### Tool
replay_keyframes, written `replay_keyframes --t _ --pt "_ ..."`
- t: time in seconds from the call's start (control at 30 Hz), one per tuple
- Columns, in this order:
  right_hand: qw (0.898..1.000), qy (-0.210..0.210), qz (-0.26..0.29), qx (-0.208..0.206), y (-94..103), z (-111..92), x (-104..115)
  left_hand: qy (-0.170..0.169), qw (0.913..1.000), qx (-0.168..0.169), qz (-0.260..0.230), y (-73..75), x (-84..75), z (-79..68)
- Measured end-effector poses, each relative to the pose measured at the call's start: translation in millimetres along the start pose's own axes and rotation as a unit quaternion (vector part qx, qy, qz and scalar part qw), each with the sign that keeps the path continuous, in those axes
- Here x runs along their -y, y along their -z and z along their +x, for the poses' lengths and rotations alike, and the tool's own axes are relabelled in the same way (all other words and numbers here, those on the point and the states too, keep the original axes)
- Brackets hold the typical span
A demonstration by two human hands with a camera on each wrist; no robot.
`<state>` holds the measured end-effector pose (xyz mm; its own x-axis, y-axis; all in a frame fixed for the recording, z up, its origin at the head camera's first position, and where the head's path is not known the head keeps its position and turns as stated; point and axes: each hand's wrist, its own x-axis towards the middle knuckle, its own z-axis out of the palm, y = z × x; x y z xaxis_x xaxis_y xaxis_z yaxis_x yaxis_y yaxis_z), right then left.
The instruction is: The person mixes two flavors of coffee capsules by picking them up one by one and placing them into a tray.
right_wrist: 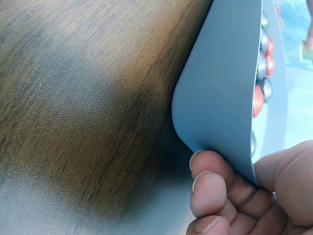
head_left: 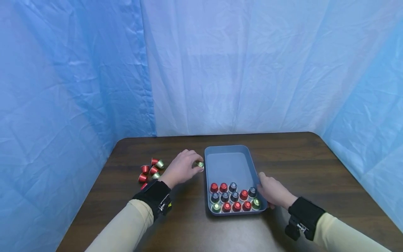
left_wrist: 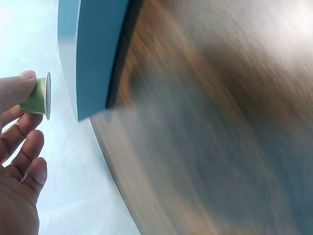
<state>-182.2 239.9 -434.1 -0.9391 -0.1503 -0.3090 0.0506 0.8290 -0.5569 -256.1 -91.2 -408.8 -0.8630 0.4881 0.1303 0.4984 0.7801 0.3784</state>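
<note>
Between thumb and fingers my left hand [head_left: 184,167] pinches a green coffee capsule [left_wrist: 35,98], held up beside the left wall of a blue-grey tray [head_left: 220,150]. My right hand [head_left: 274,190] grips the tray's right wall, thumb at the inner side and fingers outside, as the right wrist view shows. Inside the tray's near half, red capsules [head_left: 237,206], dark blue capsules [head_left: 224,197] and green capsules [head_left: 216,208] stand in rows, narrow ends up. The tray's far half shows bare bottom.
Left of the tray lies a loose pile of red capsules [head_left: 143,177] and green capsules [head_left: 160,164], partly hidden by the left wrist. All stand on a dark wooden table [head_left: 296,154]. Blue and white sheeting [head_left: 233,70] hangs behind and at both sides.
</note>
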Motion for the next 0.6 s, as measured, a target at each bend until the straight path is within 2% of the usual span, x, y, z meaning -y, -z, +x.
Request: replay_keyframes --t 0.37,0.6 --pt "1.0 0.003 0.002 0.001 0.6 0.4 -0.2 -0.056 0.9982 0.017 -0.015 -14.6 -45.0 20.5" --pt "1.0 -0.002 0.003 0.002 0.5 0.4 0.4 -0.098 0.9941 0.043 0.011 -28.2 -75.3 35.1"
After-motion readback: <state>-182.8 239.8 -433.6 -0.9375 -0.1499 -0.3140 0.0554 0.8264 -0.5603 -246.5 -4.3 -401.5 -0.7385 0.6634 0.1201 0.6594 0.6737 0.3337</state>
